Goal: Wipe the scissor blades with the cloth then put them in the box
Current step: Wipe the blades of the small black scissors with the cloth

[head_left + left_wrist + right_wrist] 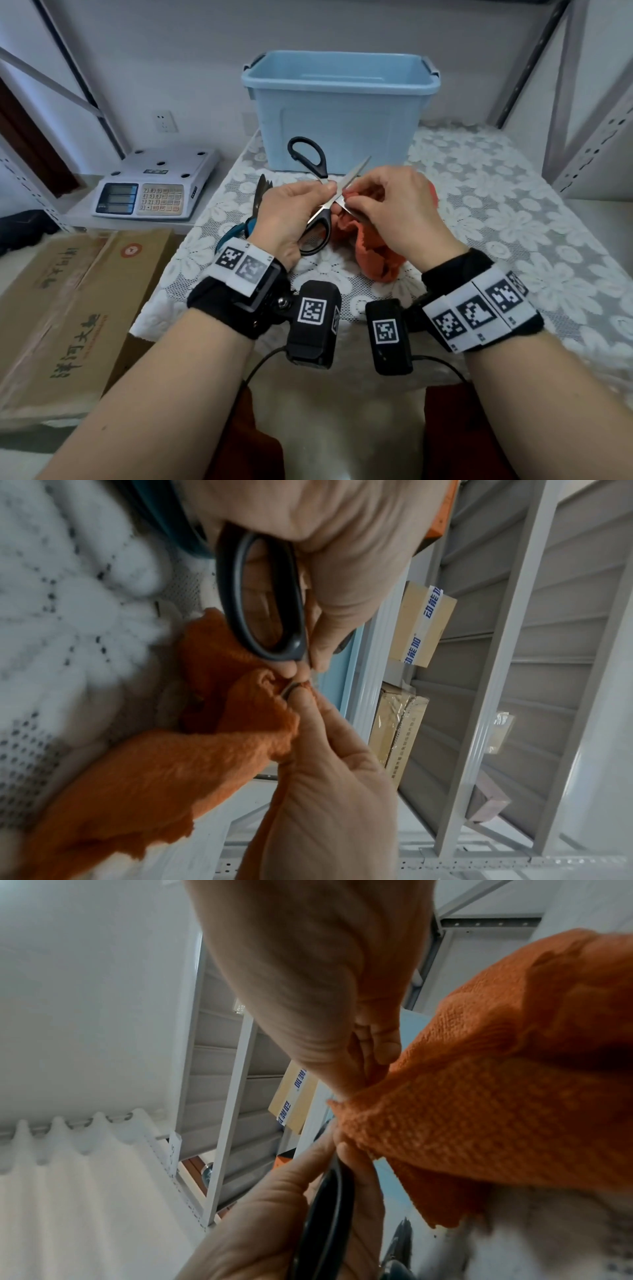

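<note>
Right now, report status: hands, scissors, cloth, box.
Left hand grips black scissors, blades open. Right hand pinches orange cloth round one blade, wiping. Blue box open, behind. Teal scissors lie beside left wrist, not blocking.

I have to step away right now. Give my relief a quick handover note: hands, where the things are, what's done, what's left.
Left hand grips the open black-handled scissors near the pivot, above the table.
Right hand pinches the orange cloth round one blade; wiping is under way.
Blue box stands open behind the hands; no scissors are visible in it.
A second pair, teal-handled, lies on the tablecloth to the left.
Left: finish wiping, then box the scissors.
</note>
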